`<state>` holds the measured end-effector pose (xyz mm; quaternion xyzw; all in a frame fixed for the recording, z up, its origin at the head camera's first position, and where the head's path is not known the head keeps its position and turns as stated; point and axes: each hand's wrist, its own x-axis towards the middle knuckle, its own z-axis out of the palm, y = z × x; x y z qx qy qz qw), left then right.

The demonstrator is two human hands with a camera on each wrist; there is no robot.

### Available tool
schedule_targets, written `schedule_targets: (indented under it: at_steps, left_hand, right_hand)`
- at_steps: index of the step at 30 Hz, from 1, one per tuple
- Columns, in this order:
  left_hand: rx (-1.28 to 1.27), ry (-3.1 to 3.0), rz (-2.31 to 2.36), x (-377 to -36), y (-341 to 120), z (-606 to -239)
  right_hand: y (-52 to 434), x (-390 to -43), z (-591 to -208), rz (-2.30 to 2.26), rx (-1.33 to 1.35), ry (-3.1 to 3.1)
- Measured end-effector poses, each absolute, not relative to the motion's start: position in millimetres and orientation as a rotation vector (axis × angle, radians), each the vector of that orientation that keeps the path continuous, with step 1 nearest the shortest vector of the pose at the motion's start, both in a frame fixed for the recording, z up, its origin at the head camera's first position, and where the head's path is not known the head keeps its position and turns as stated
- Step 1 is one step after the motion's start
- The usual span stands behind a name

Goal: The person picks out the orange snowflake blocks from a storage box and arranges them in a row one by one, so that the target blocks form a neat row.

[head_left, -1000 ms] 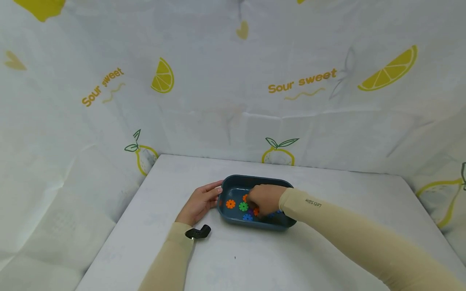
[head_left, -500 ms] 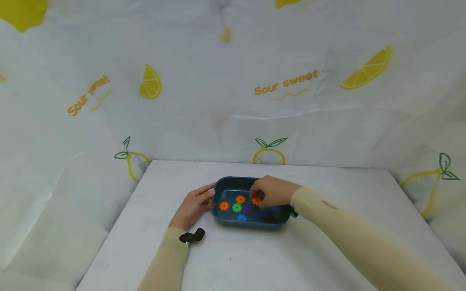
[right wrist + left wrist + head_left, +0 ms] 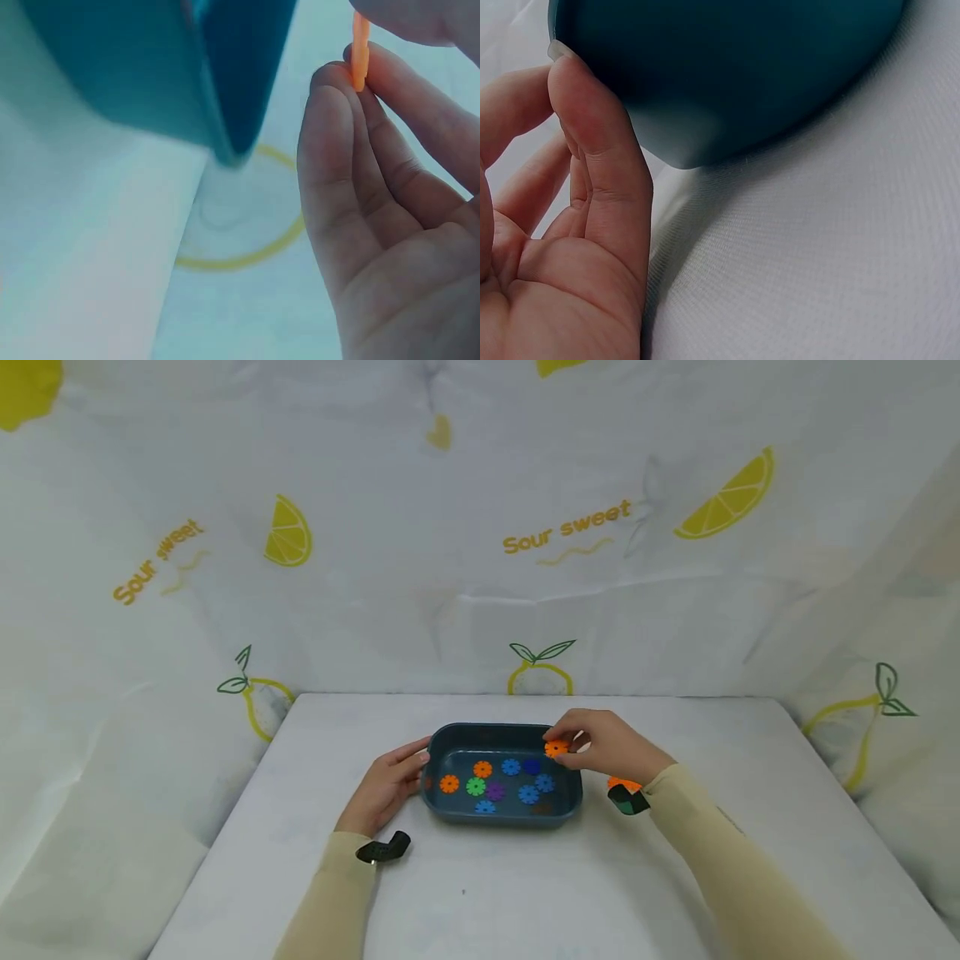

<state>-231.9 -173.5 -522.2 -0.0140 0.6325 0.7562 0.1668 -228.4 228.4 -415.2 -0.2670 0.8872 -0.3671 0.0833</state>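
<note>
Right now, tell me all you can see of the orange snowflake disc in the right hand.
The orange snowflake disc is a small, flat, plastic-looking piece with a notched, gear-like edge. The right hand pinches it between thumb and fingertips, holding it above the far right corner of the dark blue tray, clear of the pieces lying inside. In the right wrist view it shows edge-on as a thin orange strip, upright between the fingers.
</note>
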Motion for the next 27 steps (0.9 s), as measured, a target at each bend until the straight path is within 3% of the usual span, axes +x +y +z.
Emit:
schedule_targets:
  at_steps: [16,27]
  left_hand:
    - [-0.069,1.79,2.146,-231.8,-172.1,-524.0]
    - [-0.088,1.801,2.142,-230.8,-172.8,-523.8]
  right_hand:
    - [318.6,-192.9,-449.7,-1.265,-0.378,2.843]
    - [367.4,-174.7,-467.8,-1.139,-0.197,2.943]
